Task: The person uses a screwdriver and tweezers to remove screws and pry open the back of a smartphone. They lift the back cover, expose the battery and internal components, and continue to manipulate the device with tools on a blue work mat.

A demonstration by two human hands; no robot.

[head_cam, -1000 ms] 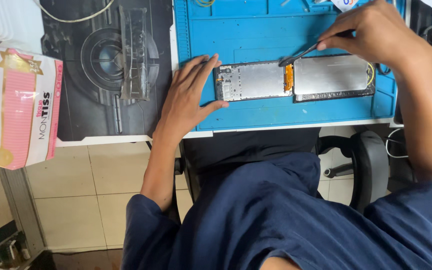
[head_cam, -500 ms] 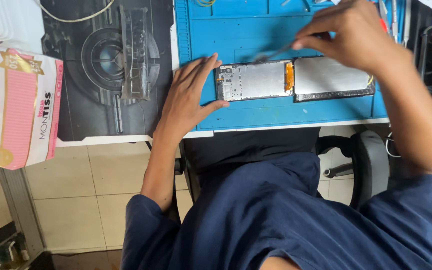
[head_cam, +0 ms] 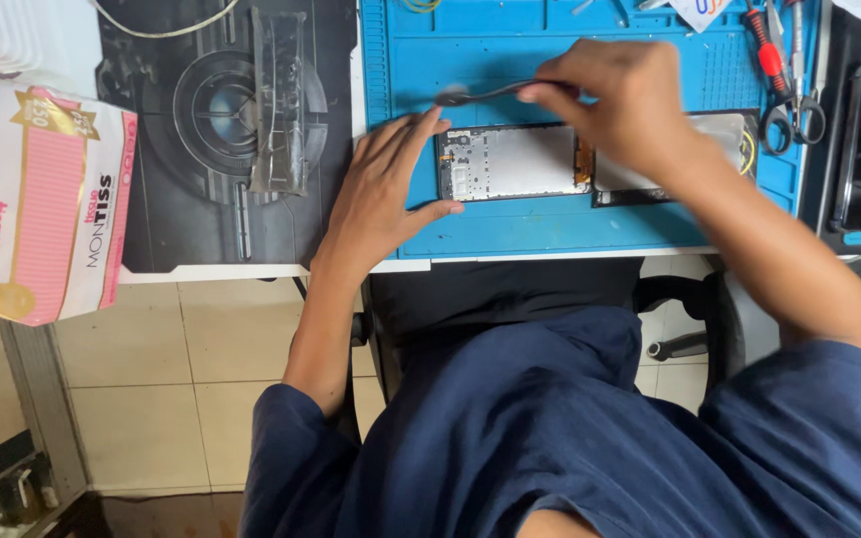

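Repair workshop — blue repair mat (head_cam: 550,224), scissors (head_cam: 791,115); screwdriver (head_cam: 764,50)

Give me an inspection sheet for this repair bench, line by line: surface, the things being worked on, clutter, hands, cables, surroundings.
Surface: blue work mat on a white desk, beside a dark printed mat.
Job's things: opened phone, back removed, lying flat on the blue mat; thin tweezers above its left end.
Clutter: pink tissue pack at the desk's left edge; scissors and a red-handled tool at the mat's upper right.
Grippers: left hand flat, steadying the phone's left end; right hand pinching the tweezers.
Cables: pale cable across the dark mat's top.
Surroundings: tiled floor, chair base.
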